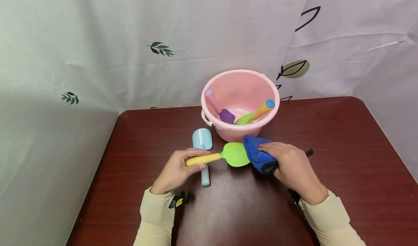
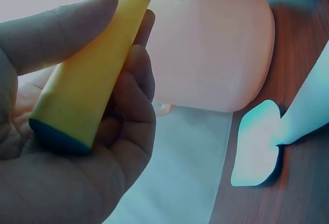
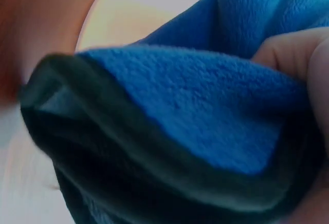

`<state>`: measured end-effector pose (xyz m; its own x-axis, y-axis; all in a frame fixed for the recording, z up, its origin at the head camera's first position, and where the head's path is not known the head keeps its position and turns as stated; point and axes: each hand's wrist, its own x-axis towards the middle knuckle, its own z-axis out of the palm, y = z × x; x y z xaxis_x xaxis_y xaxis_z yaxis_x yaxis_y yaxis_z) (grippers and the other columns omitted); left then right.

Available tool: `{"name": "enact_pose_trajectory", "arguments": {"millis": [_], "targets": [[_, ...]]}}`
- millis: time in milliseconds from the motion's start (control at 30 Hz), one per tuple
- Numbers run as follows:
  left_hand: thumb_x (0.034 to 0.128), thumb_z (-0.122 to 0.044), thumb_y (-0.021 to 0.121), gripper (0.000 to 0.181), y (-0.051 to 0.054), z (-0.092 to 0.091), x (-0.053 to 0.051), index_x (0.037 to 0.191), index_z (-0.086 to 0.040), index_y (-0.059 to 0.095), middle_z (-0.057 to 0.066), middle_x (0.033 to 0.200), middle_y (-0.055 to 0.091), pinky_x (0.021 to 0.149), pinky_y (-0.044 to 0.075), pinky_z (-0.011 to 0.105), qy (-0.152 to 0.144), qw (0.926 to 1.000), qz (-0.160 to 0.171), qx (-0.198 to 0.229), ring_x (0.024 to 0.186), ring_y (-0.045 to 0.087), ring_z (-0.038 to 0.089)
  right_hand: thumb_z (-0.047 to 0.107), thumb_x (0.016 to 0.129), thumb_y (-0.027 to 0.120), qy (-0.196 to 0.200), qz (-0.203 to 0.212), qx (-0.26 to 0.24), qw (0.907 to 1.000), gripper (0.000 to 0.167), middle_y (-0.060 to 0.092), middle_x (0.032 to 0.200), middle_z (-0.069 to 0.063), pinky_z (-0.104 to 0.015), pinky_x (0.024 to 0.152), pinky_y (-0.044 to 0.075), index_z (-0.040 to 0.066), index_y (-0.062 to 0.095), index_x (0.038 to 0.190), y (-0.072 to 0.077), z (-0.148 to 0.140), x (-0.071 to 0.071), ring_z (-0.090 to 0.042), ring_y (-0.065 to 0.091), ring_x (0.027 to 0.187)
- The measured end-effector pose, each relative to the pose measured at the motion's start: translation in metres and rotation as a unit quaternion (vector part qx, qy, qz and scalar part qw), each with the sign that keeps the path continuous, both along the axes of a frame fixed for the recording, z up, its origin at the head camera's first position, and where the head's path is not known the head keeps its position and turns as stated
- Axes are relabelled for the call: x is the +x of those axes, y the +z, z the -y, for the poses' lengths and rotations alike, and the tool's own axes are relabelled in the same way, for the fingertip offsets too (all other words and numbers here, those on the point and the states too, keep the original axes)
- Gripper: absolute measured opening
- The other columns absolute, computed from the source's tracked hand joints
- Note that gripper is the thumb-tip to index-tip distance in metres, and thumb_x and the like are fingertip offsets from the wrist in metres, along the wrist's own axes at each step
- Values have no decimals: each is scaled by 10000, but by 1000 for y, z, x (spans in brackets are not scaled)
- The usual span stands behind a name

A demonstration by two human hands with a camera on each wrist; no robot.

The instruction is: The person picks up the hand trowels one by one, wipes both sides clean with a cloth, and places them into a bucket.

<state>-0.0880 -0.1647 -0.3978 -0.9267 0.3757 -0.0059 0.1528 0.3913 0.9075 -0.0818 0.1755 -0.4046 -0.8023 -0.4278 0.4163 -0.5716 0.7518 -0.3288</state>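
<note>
Your plush blue cloth, folded and dark-edged, fills much of the right wrist view; your right hand grips it at the tip of the shovel. Your left hand holds the shovel's smooth, blue-ended yellow handle above a pale-blue scoop, the rounded lime-green blade just before the pink bucket.

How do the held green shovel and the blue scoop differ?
The green shovel is in the left hand; the blue scoop lies on the table. The shovel pairs a green blade with a yellow handle; the scoop is light blue, handle included. Both have broad heads.
</note>
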Motion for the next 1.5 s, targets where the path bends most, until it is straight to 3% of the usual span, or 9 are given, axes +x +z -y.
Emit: {"name": "enact_pose_trajectory", "arguments": {"millis": [167,300,433,500,567,700,933,1167,1500], "targets": [[844,9,778,366,0,2,0,1200,-68,738,-10,1101,733,761,522,233,-7,10000,25,-14,889,653,129,-105,639,736,-510,-285,-351,9977,473,736,1033,-98,-538,758,565,78,741,1075,2,-3,0,-294,696,953],[844,14,776,366,-1,1,-1,1198,-74,739,-12,1100,734,777,523,238,-30,10000,38,-41,905,655,134,-44,687,782,-563,-588,-781,9936,397,737,1037,-87,-528,803,560,71,744,1065,3,-3,1,-275,697,966],[847,9,774,363,-3,-2,-1,1199,-71,737,8,1106,732,808,522,243,-93,9999,-12,-97,930,657,140,10,753,769,-354,-706,-1116,9906,337,734,1069,-60,-304,977,503,82,745,1082,3,-1,2,-258,693,1005],[848,10,773,363,-4,-5,-1,1200,-70,736,14,1116,728,825,522,247,-114,9999,-22,-121,945,657,147,126,855,733,-166,-723,-1233,9896,241,732,1089,-54,-200,1049,408,91,743,1093,4,0,1,-255,691,1024],[847,4,778,363,-4,-8,-1,1198,-78,738,16,1125,725,847,522,253,-119,9998,-47,-157,967,660,151,266,935,676,58,-800,-1375,9873,249,733,1097,-62,-152,1077,341,89,744,1097,4,1,1,-266,692,1028],[843,1,785,366,-6,-15,1,1193,-98,742,15,1131,719,860,523,272,-87,9996,-123,-255,991,653,160,438,999,550,499,-1091,-1514,9812,435,738,1087,-78,-181,1084,356,66,748,1108,3,6,0,-289,699,1019],[837,14,784,369,-8,-26,3,1178,-122,748,-1,1132,713,851,523,287,-46,9988,-233,-428,987,637,143,444,1006,568,1146,-1304,-1447,9741,459,735,1112,-83,-229,1111,347,38,737,1139,1,13,1,-308,698,1020],[827,18,789,364,-10,-36,4,1161,-123,755,-35,1111,713,879,511,299,-53,9981,-331,-522,989,634,128,391,1019,569,1533,-1416,-1470,9669,405,727,1136,-107,-253,1107,363,36,740,1113,1,18,1,-287,697,1035],[820,29,794,373,-13,-41,4,1160,-117,754,-36,1137,707,919,503,316,-264,9967,-609,-466,1065,627,126,378,1026,515,1736,-834,-1015,9760,387,705,1212,-64,-324,1104,382,89,739,1154,-2,16,3,-254,659,1130]]}}
